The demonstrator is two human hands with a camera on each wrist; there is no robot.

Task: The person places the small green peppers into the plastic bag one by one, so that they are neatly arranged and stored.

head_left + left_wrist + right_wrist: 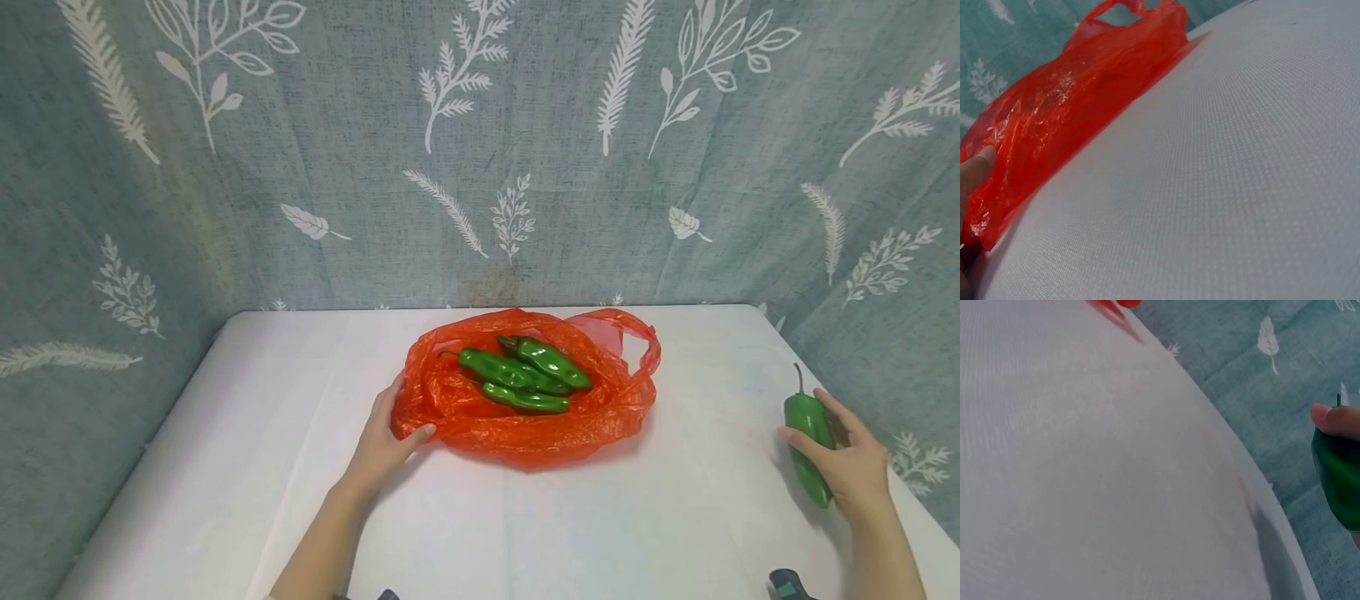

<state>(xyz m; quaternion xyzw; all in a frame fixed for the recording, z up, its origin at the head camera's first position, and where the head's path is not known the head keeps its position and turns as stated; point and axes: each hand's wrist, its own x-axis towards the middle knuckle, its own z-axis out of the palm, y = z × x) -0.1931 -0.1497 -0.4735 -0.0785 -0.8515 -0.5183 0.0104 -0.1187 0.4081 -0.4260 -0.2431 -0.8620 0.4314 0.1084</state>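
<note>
A red plastic bag (525, 437) lies on the white table with its mouth spread, and glossy green peppers (517, 398) show inside it. At the bag's left side, my left hand (384, 437) grips the edge, thumb toward the front and the other fingers partly hidden by the plastic. The left wrist view shows the thumb (977, 167) against the bag (1060, 119). Far to the right, my right hand (855, 467) holds one long green pepper (808, 433) between thumb and fingers, its stem pointing up. That pepper (1338, 478) is cut off by the frame in the right wrist view.
A white cloth covers the table (442, 533). Its right edge runs close beside the right hand. Behind and along both sides hangs a grey-green curtain (360, 167) with white leaf prints. The bag's loop handle (651, 350) sticks out on the right.
</note>
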